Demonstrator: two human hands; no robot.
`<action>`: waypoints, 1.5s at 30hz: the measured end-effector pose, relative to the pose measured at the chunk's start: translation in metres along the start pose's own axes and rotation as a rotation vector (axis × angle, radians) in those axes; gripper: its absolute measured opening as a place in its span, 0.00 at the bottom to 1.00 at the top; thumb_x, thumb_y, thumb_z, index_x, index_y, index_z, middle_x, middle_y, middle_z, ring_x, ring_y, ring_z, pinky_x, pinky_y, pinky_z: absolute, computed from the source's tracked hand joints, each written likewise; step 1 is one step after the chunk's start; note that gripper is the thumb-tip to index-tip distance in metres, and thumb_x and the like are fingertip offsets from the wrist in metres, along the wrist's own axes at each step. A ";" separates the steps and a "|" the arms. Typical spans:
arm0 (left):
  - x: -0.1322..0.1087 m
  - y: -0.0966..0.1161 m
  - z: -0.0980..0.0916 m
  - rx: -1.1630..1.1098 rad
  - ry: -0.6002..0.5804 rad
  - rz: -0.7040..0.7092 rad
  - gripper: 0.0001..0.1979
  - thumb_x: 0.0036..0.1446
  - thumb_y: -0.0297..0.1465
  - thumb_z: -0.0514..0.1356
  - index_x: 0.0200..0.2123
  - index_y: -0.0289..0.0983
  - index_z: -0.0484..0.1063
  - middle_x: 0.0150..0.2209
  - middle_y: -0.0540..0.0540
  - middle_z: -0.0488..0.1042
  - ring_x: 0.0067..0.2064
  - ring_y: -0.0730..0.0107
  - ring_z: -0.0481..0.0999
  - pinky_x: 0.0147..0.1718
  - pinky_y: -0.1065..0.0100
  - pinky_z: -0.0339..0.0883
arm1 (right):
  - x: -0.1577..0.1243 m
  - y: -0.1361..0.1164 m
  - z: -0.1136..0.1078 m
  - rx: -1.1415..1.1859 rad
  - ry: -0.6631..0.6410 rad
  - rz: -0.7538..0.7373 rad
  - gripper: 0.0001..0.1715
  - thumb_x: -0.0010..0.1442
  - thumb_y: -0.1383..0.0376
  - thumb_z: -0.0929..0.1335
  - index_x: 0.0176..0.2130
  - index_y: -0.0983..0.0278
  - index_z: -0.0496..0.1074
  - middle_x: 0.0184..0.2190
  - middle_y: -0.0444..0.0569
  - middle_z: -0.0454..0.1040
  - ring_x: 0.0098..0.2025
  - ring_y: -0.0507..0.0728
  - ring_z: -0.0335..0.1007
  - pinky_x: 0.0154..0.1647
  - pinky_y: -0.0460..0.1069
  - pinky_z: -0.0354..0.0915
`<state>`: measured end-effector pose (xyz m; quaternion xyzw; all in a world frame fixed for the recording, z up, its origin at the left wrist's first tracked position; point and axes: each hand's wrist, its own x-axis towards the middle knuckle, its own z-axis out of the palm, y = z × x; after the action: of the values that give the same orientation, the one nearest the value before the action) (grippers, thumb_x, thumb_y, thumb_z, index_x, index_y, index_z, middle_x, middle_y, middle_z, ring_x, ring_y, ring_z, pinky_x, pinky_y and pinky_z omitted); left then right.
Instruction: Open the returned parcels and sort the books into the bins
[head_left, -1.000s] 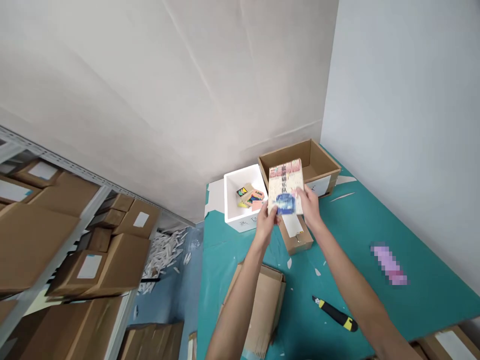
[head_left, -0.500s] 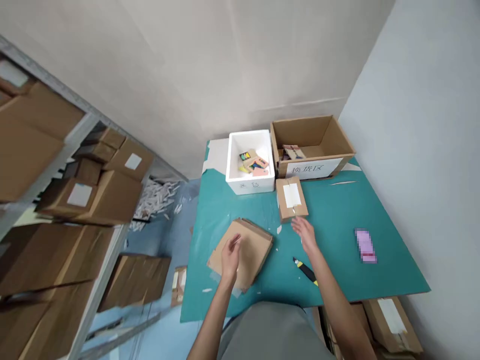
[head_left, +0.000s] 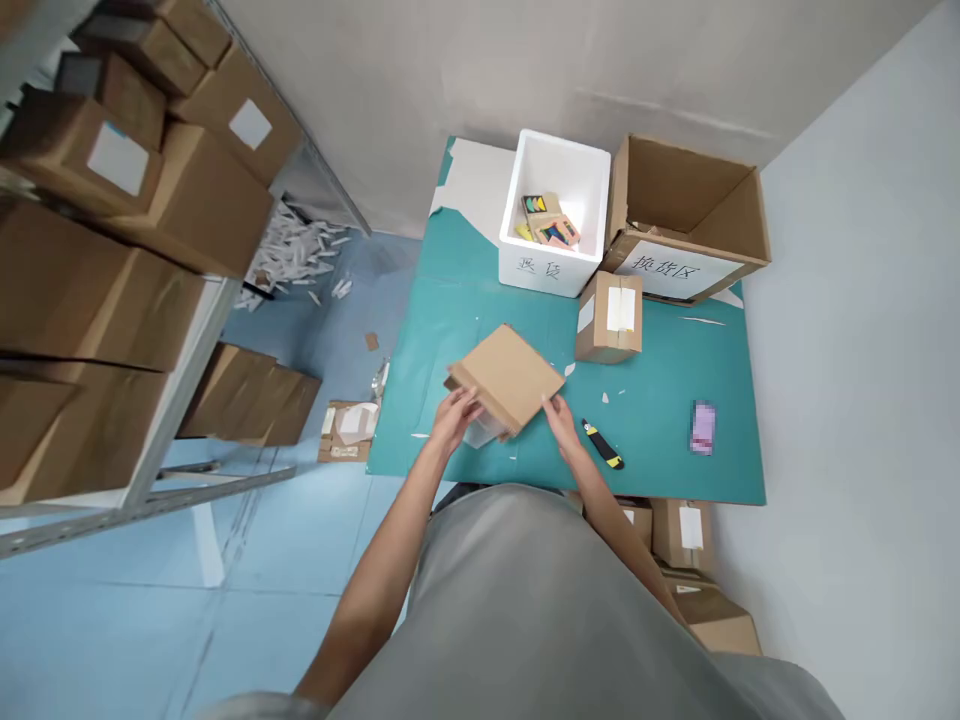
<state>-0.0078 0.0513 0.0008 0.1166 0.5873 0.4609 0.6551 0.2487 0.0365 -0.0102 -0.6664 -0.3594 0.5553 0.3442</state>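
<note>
A flat brown cardboard box (head_left: 508, 375) is tilted over the green table top. My left hand (head_left: 456, 418) is closed on its near left edge, fingers partly under it. At the near right corner, my right hand (head_left: 559, 420) grips the box with thumb and fingers. Clear plastic film (head_left: 484, 430) shows below the box's near edge. Just right of my right hand lies a black and yellow utility knife (head_left: 602, 444). A small taped carton (head_left: 611, 318) with white labels stands beyond it.
At the back of the green table (head_left: 667, 385) stand a white foam bin (head_left: 555, 272) with small colourful packets and a large open carton (head_left: 688, 270). A pixelated pinkish item (head_left: 703, 428) lies at right. Shelves of cartons (head_left: 202, 200) flank the left side.
My hands have come together on the flat box, which is now turned and tilted. My right hand has left the small carton. The view has tipped downward and shifted.
</note>
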 end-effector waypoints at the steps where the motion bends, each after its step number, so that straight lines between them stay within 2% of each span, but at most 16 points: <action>1: 0.005 -0.002 0.007 -0.018 -0.083 0.036 0.29 0.60 0.42 0.78 0.60 0.38 0.78 0.68 0.36 0.80 0.65 0.52 0.84 0.65 0.53 0.78 | 0.013 -0.005 0.001 -0.013 0.025 -0.027 0.41 0.73 0.39 0.67 0.71 0.61 0.73 0.74 0.60 0.74 0.76 0.63 0.71 0.75 0.61 0.70; 4: 0.018 -0.016 0.026 0.064 -0.310 0.126 0.39 0.53 0.42 0.82 0.64 0.37 0.76 0.70 0.34 0.78 0.70 0.47 0.79 0.71 0.50 0.73 | 0.039 -0.015 0.005 -0.101 0.038 -0.112 0.43 0.72 0.39 0.68 0.72 0.63 0.73 0.75 0.60 0.74 0.77 0.64 0.70 0.77 0.62 0.68; 7: 0.025 -0.041 0.044 0.348 -0.451 0.195 0.43 0.49 0.39 0.83 0.65 0.33 0.75 0.67 0.30 0.80 0.69 0.44 0.80 0.71 0.48 0.72 | 0.041 -0.016 0.011 -0.157 -0.031 -0.120 0.35 0.69 0.42 0.73 0.62 0.63 0.82 0.65 0.60 0.83 0.70 0.68 0.79 0.74 0.65 0.71; 11: 0.030 -0.072 0.058 0.519 -0.421 0.297 0.28 0.58 0.35 0.76 0.60 0.34 0.79 0.59 0.33 0.85 0.61 0.47 0.86 0.68 0.46 0.75 | 0.022 -0.008 0.021 -0.182 -0.088 -0.141 0.24 0.67 0.44 0.76 0.49 0.59 0.87 0.56 0.53 0.89 0.65 0.68 0.82 0.72 0.65 0.73; 13: 0.033 -0.078 0.058 0.538 -0.405 0.330 0.22 0.60 0.33 0.72 0.57 0.34 0.81 0.56 0.34 0.86 0.63 0.45 0.84 0.71 0.44 0.72 | 0.012 -0.003 0.027 -0.179 -0.092 -0.143 0.24 0.68 0.45 0.74 0.49 0.59 0.86 0.57 0.53 0.88 0.64 0.67 0.83 0.70 0.64 0.75; 16: 0.035 -0.078 0.056 0.559 -0.457 0.384 0.20 0.56 0.26 0.69 0.53 0.34 0.84 0.56 0.36 0.87 0.68 0.44 0.80 0.73 0.46 0.69 | 0.001 0.004 0.032 -0.232 -0.078 -0.131 0.22 0.67 0.47 0.74 0.50 0.61 0.84 0.52 0.55 0.89 0.56 0.66 0.87 0.62 0.61 0.80; 18: 0.035 -0.078 0.054 0.572 -0.535 0.397 0.22 0.51 0.22 0.66 0.51 0.33 0.85 0.54 0.37 0.88 0.65 0.44 0.82 0.71 0.48 0.72 | -0.005 0.007 0.033 -0.292 -0.034 -0.124 0.21 0.64 0.50 0.76 0.48 0.61 0.81 0.46 0.55 0.90 0.51 0.66 0.87 0.59 0.61 0.80; 22: 0.029 -0.084 0.056 0.598 -0.655 0.395 0.25 0.49 0.18 0.60 0.49 0.32 0.86 0.50 0.38 0.89 0.56 0.48 0.87 0.65 0.50 0.78 | -0.017 0.007 0.027 -0.549 0.206 -0.146 0.20 0.63 0.53 0.77 0.48 0.62 0.77 0.44 0.56 0.87 0.49 0.67 0.85 0.56 0.59 0.78; 27: 0.030 -0.087 0.056 0.634 -0.676 0.400 0.30 0.53 0.19 0.57 0.58 0.33 0.84 0.55 0.38 0.88 0.58 0.52 0.87 0.65 0.51 0.78 | -0.032 -0.003 0.017 -0.862 0.357 -0.281 0.26 0.74 0.52 0.70 0.63 0.64 0.74 0.58 0.62 0.80 0.52 0.66 0.81 0.48 0.54 0.75; 29: 0.035 -0.081 0.049 0.655 -0.622 0.429 0.33 0.54 0.19 0.59 0.62 0.34 0.82 0.65 0.34 0.82 0.67 0.47 0.81 0.73 0.47 0.70 | -0.033 -0.008 0.013 -0.922 0.338 -0.361 0.24 0.79 0.54 0.65 0.64 0.62 0.77 0.63 0.62 0.77 0.54 0.65 0.80 0.50 0.54 0.73; 32: 0.048 -0.066 0.034 0.857 -0.492 0.472 0.35 0.55 0.20 0.64 0.67 0.37 0.80 0.82 0.33 0.59 0.77 0.37 0.69 0.79 0.44 0.60 | -0.030 -0.017 0.008 -0.954 0.290 -0.360 0.24 0.83 0.58 0.60 0.59 0.61 0.82 0.59 0.60 0.78 0.54 0.64 0.79 0.54 0.53 0.72; 34: 0.058 -0.058 0.026 1.108 -0.468 0.442 0.35 0.54 0.22 0.69 0.67 0.38 0.80 0.86 0.34 0.43 0.76 0.30 0.68 0.76 0.42 0.64 | -0.027 -0.022 0.006 -0.934 0.267 -0.352 0.24 0.83 0.58 0.60 0.58 0.60 0.83 0.58 0.59 0.80 0.53 0.65 0.78 0.55 0.53 0.72; 36: 0.066 -0.053 0.022 1.308 -0.500 0.394 0.38 0.53 0.23 0.73 0.68 0.39 0.78 0.87 0.31 0.34 0.75 0.27 0.70 0.71 0.42 0.69 | -0.026 -0.027 0.005 -0.898 0.264 -0.375 0.24 0.83 0.57 0.61 0.57 0.60 0.84 0.57 0.58 0.81 0.54 0.65 0.78 0.56 0.53 0.72; 38: 0.069 -0.051 0.022 1.404 -0.527 0.384 0.42 0.54 0.24 0.74 0.73 0.38 0.72 0.86 0.23 0.37 0.74 0.28 0.71 0.68 0.41 0.71 | -0.028 -0.032 0.006 -0.866 0.268 -0.403 0.24 0.84 0.55 0.61 0.57 0.59 0.84 0.56 0.57 0.82 0.55 0.64 0.78 0.57 0.53 0.71; 41: 0.066 -0.052 0.024 1.470 -0.527 0.413 0.41 0.64 0.25 0.67 0.78 0.33 0.62 0.78 0.15 0.55 0.71 0.31 0.73 0.68 0.39 0.69 | -0.031 -0.036 0.008 -0.853 0.247 -0.410 0.23 0.84 0.55 0.62 0.57 0.58 0.84 0.56 0.56 0.82 0.55 0.64 0.79 0.58 0.52 0.71; 45: 0.056 -0.054 0.018 1.532 -0.514 0.423 0.28 0.69 0.20 0.54 0.70 0.27 0.71 0.65 0.16 0.71 0.64 0.34 0.78 0.65 0.38 0.70 | -0.033 -0.037 0.008 -0.863 0.236 -0.367 0.21 0.83 0.57 0.62 0.56 0.59 0.83 0.55 0.56 0.82 0.53 0.64 0.79 0.56 0.52 0.70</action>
<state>0.0265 0.0697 -0.0685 0.7390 0.5363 0.0065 0.4078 0.2328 0.0268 0.0366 -0.7323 -0.6271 0.2062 0.1673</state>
